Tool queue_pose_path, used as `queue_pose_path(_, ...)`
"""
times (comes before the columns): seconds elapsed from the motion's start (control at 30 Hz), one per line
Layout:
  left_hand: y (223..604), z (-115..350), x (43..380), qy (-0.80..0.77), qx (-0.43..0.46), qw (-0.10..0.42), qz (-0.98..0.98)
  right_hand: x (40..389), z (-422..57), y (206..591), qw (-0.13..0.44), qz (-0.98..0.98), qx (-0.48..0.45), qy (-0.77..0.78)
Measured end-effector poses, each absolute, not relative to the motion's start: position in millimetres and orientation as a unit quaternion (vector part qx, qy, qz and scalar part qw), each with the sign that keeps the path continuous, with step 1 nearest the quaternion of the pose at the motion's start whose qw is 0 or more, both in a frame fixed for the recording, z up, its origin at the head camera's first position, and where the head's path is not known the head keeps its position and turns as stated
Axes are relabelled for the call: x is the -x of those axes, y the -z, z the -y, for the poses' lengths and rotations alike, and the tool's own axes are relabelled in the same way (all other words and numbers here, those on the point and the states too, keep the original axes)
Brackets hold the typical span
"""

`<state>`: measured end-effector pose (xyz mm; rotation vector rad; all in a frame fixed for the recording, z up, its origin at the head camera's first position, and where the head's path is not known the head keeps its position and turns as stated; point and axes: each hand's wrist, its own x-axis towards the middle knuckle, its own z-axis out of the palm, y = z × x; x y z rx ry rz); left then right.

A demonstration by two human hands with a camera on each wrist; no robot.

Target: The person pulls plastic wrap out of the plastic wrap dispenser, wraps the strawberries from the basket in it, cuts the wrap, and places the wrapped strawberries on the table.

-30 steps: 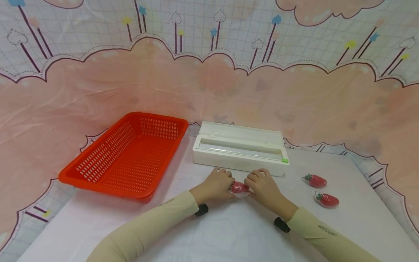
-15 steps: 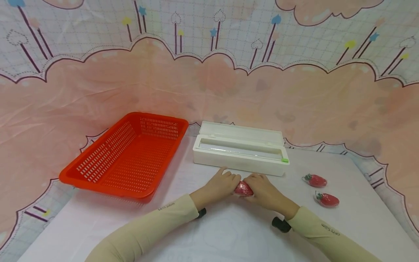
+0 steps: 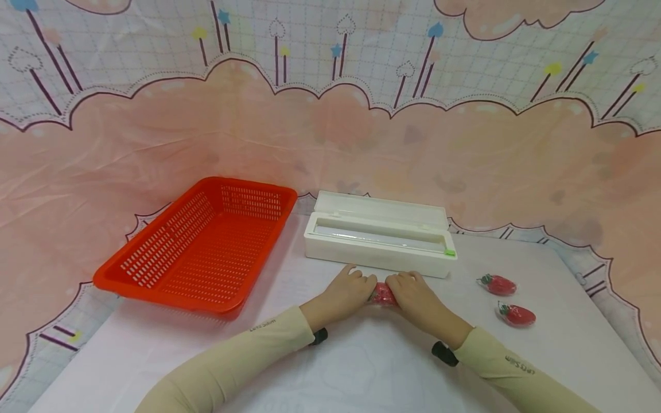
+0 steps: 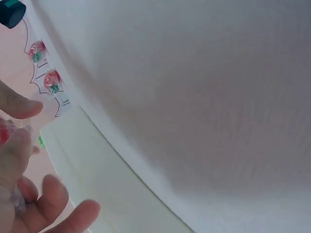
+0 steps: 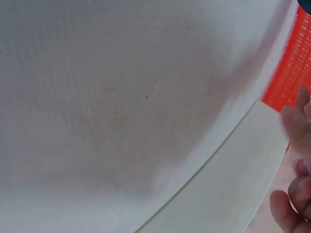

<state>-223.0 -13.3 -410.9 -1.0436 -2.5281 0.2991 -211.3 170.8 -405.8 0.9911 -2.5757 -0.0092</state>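
Observation:
Between my two hands, a red strawberry in clear plastic wrap is held just in front of the white box. My left hand grips its left end, where a bit of green shows. On the opposite end, the fingers of my right hand hold the strawberry and its wrap. In the left wrist view, part of the red fruit and crinkled film show at the left edge. The hands hide both ends of the strawberry in the head view.
A white cling-film box stands behind the hands, lid raised, a green slider at its right end. Left of it sits a red plastic basket. Two wrapped strawberries, one farther back and one nearer, lie on the right of the white table.
Both hands have come closer together round the strawberry, the left shifting slightly right. The loose film seen below the fruit a second ago no longer shows there. Box, basket and other strawberries stay put.

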Motion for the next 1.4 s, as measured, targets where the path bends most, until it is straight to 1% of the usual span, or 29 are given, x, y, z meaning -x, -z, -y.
queue_pose_path(0.13, 410.4, 13.8, 223.5, -0.119, 0.374, 0.240, 0.888, 211.5, -171.0, 405.3, 0.223, 0.908, -0.355, 0.030)
queue_pose_path(0.2, 409.2, 14.9, 224.6, -0.115, 0.377, 0.243, 0.886, 211.7, -171.6, 405.1, 0.235, 0.904, -0.355, 0.045)
queue_pose_path(0.27, 406.7, 16.8, 225.6, -0.093, 0.379, 0.212, 0.896, 212.0, -173.1, 405.2, 0.240, 0.902, -0.355, 0.059)
queue_pose_path(0.37, 401.2, 20.2, 227.1, -0.044, 0.379, 0.135, 0.915, 212.1, -176.6, 405.1, 0.247, 0.899, -0.354, 0.080)
queue_pose_path(0.43, 398.0, 22.0, 227.9, -0.017, 0.375, 0.092, 0.922, 212.2, -178.9, 405.0, 0.251, 0.897, -0.352, 0.093)
queue_pose_path(0.47, 396.9, 22.4, 228.2, -0.011, 0.374, 0.080, 0.924, 212.5, -179.8, 404.9, 0.255, 0.895, -0.353, 0.098)
queue_pose_path(0.53, 395.7, 22.6, 228.0, -0.012, 0.374, 0.073, 0.924, 213.2, -181.1, 405.0, 0.269, 0.889, -0.355, 0.104)
queue_pose_path(0.73, 398.1, 20.7, 225.7, -0.025, 0.372, 0.099, 0.922, 215.3, -179.4, 409.2, 0.300, 0.875, -0.370, 0.089)
queue_pose_path(0.93, 397.2, 17.6, 221.9, -0.012, 0.356, 0.107, 0.928, 215.2, -177.0, 413.5, 0.323, 0.865, -0.374, 0.090)
queue_pose_path(1.13, 398.9, 10.5, 219.5, -0.019, 0.359, 0.146, 0.922, 214.5, -174.0, 414.0, 0.324, 0.869, -0.367, 0.077)
queue_pose_path(1.4, 405.8, 7.7, 222.0, -0.074, 0.363, 0.209, 0.905, 212.3, -173.8, 411.8, 0.311, 0.881, -0.349, 0.079)
